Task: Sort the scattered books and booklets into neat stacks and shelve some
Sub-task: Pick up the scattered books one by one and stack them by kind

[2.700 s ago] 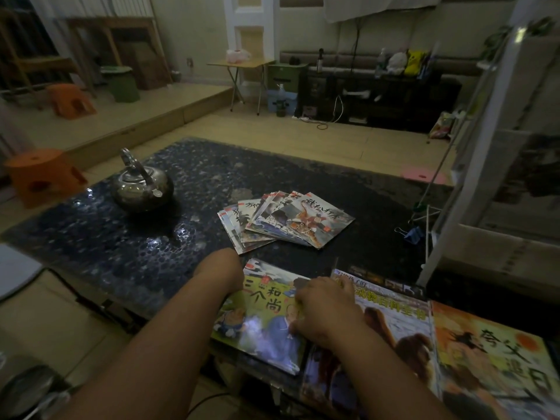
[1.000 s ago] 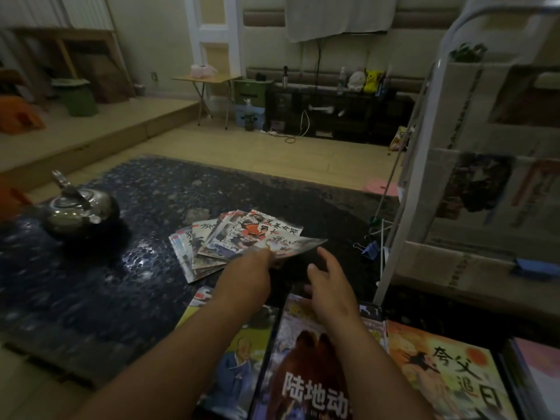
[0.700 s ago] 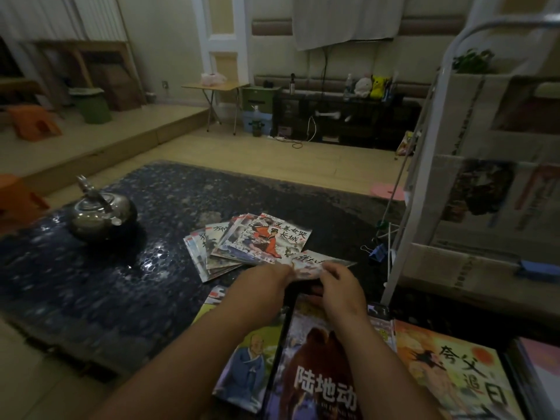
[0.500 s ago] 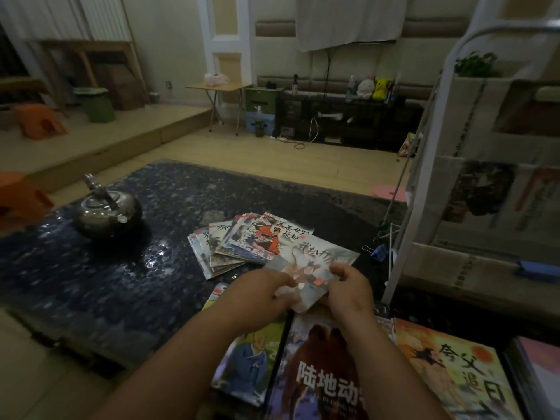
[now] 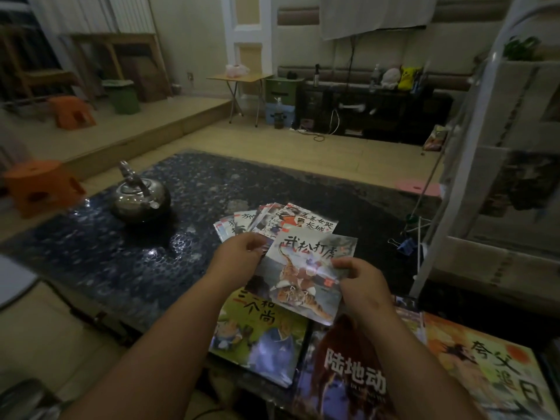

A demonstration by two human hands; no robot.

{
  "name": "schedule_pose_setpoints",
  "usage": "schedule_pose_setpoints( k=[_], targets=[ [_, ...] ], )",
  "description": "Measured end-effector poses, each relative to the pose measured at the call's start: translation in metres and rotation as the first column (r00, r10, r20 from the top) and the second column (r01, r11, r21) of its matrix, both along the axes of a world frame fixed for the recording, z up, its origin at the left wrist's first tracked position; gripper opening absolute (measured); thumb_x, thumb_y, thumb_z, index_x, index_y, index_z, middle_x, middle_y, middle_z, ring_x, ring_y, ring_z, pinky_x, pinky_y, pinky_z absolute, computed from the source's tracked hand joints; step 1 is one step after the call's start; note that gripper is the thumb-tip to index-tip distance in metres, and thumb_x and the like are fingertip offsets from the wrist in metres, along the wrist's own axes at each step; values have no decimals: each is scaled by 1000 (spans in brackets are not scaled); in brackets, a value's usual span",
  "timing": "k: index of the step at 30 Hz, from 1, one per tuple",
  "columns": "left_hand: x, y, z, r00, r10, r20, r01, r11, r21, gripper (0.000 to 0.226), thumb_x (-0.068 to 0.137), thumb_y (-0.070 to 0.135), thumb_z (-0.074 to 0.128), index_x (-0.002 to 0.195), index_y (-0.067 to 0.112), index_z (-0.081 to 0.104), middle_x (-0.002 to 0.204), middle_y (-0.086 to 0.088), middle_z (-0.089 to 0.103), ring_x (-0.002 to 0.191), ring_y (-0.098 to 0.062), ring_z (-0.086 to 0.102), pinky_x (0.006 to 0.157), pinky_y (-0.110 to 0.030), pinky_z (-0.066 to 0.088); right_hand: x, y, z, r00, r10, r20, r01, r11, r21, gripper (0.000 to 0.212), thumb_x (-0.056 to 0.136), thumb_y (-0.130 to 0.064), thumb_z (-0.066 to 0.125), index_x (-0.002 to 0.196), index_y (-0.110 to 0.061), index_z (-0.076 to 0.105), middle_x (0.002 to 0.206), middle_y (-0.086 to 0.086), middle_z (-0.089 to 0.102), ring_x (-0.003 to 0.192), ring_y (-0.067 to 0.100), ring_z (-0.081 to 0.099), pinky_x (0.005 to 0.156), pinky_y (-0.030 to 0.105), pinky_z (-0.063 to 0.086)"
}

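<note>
I hold a thin tiger-cover booklet [image 5: 306, 268] tilted above the table's near edge. My left hand [image 5: 239, 256] pinches its left edge and my right hand [image 5: 360, 277] pinches its right edge. Behind it, several small booklets [image 5: 272, 221] lie fanned out on the dark pebble-patterned table [image 5: 91, 253]. Three large picture books lie along the near edge: a green one [image 5: 260, 338], a dark one with white characters [image 5: 342, 374], and an orange one [image 5: 491, 368]. A white shelf rack [image 5: 448, 189] holding papers stands at the right.
A steel kettle [image 5: 139, 197] sits on the table's left part. Blue binder clips [image 5: 406, 245] lie by the rack's foot. Orange stools [image 5: 42, 184] stand on the floor to the left. A dark low cabinet [image 5: 372, 113] lines the far wall.
My left hand picked the tiger booklet off the fanned pile, my right hand joined it, and both drew it toward me and tilted its cover up.
</note>
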State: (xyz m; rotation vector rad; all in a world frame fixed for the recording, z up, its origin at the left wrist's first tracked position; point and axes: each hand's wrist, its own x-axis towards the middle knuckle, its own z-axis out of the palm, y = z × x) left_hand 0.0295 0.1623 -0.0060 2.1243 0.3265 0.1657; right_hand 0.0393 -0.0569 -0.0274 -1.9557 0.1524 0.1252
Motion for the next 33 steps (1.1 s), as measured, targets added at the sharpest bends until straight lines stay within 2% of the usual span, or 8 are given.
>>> schedule_pose_setpoints(
  k=[2, 5, 7, 12, 15, 19, 23, 33],
  targets=[
    [3, 5, -3, 999, 0, -40, 1, 1000, 13, 16, 94, 11, 58, 98, 24, 67, 100, 2, 67, 94, -17, 62, 78, -30, 52, -1, 5, -1, 999, 52, 3, -52, 998, -27, 43, 84, 8, 56, 102, -30, 64, 113, -4, 59, 105, 19, 59, 86, 39, 56],
    [7, 12, -7, 992, 80, -93, -79, 997, 16, 16, 87, 6, 64, 82, 20, 66, 89, -1, 67, 84, -19, 63, 62, -25, 46, -5, 11, 0, 991, 133, 14, -132, 988, -79, 42, 86, 9, 51, 107, -25, 64, 108, -5, 55, 96, 12, 55, 71, 23, 50],
    [9, 17, -9, 984, 128, -121, -127, 992, 18, 20, 82, 1, 67, 77, 20, 65, 85, -4, 66, 80, -20, 62, 59, -26, 46, -8, 14, -1, 983, 182, 9, -180, 978, -102, 42, 87, 6, 52, 114, -24, 62, 109, -5, 55, 90, 8, 53, 69, 21, 50],
    [12, 25, -9, 973, 129, -191, -97, 981, 168, 28, 77, 3, 73, 79, 28, 60, 92, -3, 64, 85, -21, 62, 63, -28, 47, -14, 21, -3, 955, 297, -3, -280, 899, -337, 39, 88, -22, 66, 123, -37, 55, 117, -8, 58, 96, 13, 59, 79, 34, 56],
    [11, 27, -8, 966, 127, -226, -66, 963, 260, 33, 78, 3, 71, 97, 27, 60, 99, -3, 61, 86, -20, 59, 60, -26, 44, -19, 24, -3, 918, 396, 9, -338, 795, -504, 43, 86, -36, 70, 126, -38, 54, 124, -7, 61, 104, 15, 59, 86, 30, 50],
    [8, 29, -9, 937, 110, -331, 60, 884, 464, 27, 82, 3, 61, 106, 14, 68, 110, -8, 66, 100, -26, 62, 81, -32, 51, -25, 31, -2, 861, 507, -53, -421, 649, -633, 46, 89, -38, 66, 133, -38, 50, 128, -3, 60, 112, 18, 57, 87, 28, 45],
    [2, 27, -9, 894, 75, -442, 192, 826, 530, 20, 85, 4, 53, 101, 10, 64, 107, -9, 64, 89, -23, 56, 73, -30, 45, -28, 34, -4, 806, 582, -107, -469, 519, -715, 50, 90, -40, 63, 137, -34, 49, 130, 2, 59, 116, 24, 55, 93, 32, 46],
    [3, 28, -18, 860, 107, -498, 230, 792, 566, 28, 87, 8, 60, 115, 11, 61, 114, -7, 61, 88, -20, 51, 73, -29, 43, -27, 38, -22, 791, 607, -69, -407, 439, -801, 36, 87, -37, 61, 123, -32, 61, 121, 1, 61, 110, 25, 55, 91, 35, 45]
  ],
)
